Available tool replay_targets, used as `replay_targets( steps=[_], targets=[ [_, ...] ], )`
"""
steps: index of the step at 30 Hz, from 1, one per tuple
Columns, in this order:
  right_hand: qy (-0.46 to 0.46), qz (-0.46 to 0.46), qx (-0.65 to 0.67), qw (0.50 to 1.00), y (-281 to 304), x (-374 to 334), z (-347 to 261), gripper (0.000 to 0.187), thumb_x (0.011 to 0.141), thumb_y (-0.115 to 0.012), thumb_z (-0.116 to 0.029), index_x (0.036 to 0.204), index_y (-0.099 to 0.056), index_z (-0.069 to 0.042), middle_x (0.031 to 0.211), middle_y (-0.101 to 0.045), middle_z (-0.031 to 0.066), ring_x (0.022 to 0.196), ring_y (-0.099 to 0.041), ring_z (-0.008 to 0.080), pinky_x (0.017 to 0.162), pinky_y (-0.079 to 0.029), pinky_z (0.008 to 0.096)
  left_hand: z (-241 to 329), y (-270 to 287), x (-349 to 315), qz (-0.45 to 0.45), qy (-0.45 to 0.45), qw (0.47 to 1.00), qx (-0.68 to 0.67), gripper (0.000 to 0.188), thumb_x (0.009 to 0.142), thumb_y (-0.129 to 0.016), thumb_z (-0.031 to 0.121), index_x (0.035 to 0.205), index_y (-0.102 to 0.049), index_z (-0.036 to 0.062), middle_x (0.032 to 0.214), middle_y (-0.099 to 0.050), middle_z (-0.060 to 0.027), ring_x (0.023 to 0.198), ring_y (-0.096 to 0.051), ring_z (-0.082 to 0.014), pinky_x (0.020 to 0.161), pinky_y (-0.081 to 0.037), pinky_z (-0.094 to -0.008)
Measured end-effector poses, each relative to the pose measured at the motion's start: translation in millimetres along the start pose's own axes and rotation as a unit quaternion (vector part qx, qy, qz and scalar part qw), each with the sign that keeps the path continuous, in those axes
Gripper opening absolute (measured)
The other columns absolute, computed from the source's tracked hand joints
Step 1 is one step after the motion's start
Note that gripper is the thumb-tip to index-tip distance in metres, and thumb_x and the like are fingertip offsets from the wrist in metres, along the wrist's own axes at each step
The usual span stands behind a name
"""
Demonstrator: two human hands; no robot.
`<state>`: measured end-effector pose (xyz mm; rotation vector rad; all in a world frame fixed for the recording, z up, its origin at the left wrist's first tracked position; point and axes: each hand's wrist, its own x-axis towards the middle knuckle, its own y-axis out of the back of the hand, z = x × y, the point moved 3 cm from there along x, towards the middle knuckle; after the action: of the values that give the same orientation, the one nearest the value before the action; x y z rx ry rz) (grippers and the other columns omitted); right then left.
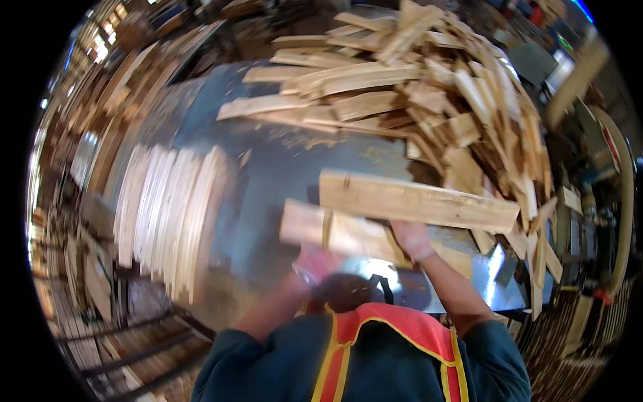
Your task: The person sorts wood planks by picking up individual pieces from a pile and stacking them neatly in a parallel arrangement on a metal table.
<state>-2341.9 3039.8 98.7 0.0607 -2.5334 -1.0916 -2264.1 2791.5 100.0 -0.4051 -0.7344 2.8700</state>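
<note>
A short pale wooden board [362, 238] is held crosswise in front of me, its left part blurred by motion. My left hand [316, 262], in a pinkish glove, is closed at the near edge of its left part; the fingers themselves are smeared. At the board's right end my gloved right hand [411, 240] grips it, with the fingers partly hidden. Just beyond both hands a longer wooden plank [418, 201] lies slanting, its right end near the heap. A dark band crosses the short board.
Offcuts and slats form a big heap [429, 100] at the far right of the metal table [261, 167]. On the left stands a row of aligned strips [167, 214]. More timber [120, 87] is stacked beyond the table's left side. A pale hose [626, 201] curves at the right.
</note>
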Motion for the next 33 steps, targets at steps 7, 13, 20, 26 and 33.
replay_targets(
  steps=[7,13,20,26,33],
  targets=[
    [-0.247,-0.188,0.462,0.831,-196,48,-69,0.035,0.096,-0.074,-0.036,0.110,-0.068,-0.005,0.098,-0.070,0.0086,0.097,-0.067,0.0245,0.083,-0.055,0.0391,5,125,-13,0.214,0.081,0.938,-0.260,0.069,0.102,-0.056,0.061,0.153,-0.045,0.0152,0.147,-0.058,-0.0075,0.136,-0.056,-0.0303,0.110,-0.050,-0.0511],
    [-0.203,-0.324,0.331,0.863,-148,20,-145,0.054,0.091,-0.073,-0.039,0.128,-0.068,0.000,0.114,-0.072,0.0213,0.109,-0.067,0.0354,0.097,-0.053,0.0408,8,117,-41,0.302,0.033,0.946,-0.117,0.073,0.087,-0.067,-0.008,0.152,-0.046,0.0152,0.135,-0.064,-0.0065,0.118,-0.065,-0.0225,0.100,-0.055,-0.0404],
    [-0.097,-0.224,-0.212,0.946,-59,44,-58,0.085,0.078,-0.082,-0.041,0.147,-0.046,-0.010,0.138,-0.057,0.0187,0.130,-0.053,0.0392,0.110,-0.045,0.0485,124,252,-18,0.330,-0.065,0.892,0.302,0.066,0.086,-0.066,0.003,0.149,-0.046,0.0076,0.127,-0.068,-0.0153,0.111,-0.069,-0.0286,0.103,-0.053,-0.0380],
    [-0.180,-0.273,-0.152,0.933,-60,42,-36,0.099,0.071,-0.088,-0.042,0.152,-0.042,-0.009,0.138,-0.058,0.0210,0.132,-0.053,0.0386,0.112,-0.045,0.0447,185,260,-41,0.393,0.133,0.368,0.832,0.069,0.092,-0.065,0.020,0.156,-0.042,0.0060,0.127,-0.066,-0.0163,0.113,-0.067,-0.0362,0.098,-0.054,-0.0463],
    [-0.042,-0.293,0.212,0.931,-120,-8,-123,0.094,0.072,-0.087,-0.048,0.147,-0.052,-0.001,0.137,-0.058,0.0277,0.130,-0.055,0.0432,0.116,-0.043,0.0442,79,112,-3,0.343,-0.073,0.917,0.188,0.054,0.091,-0.078,0.012,0.140,-0.057,0.0040,0.117,-0.070,-0.0094,0.106,-0.069,-0.0240,0.089,-0.058,-0.0406]
  ],
)
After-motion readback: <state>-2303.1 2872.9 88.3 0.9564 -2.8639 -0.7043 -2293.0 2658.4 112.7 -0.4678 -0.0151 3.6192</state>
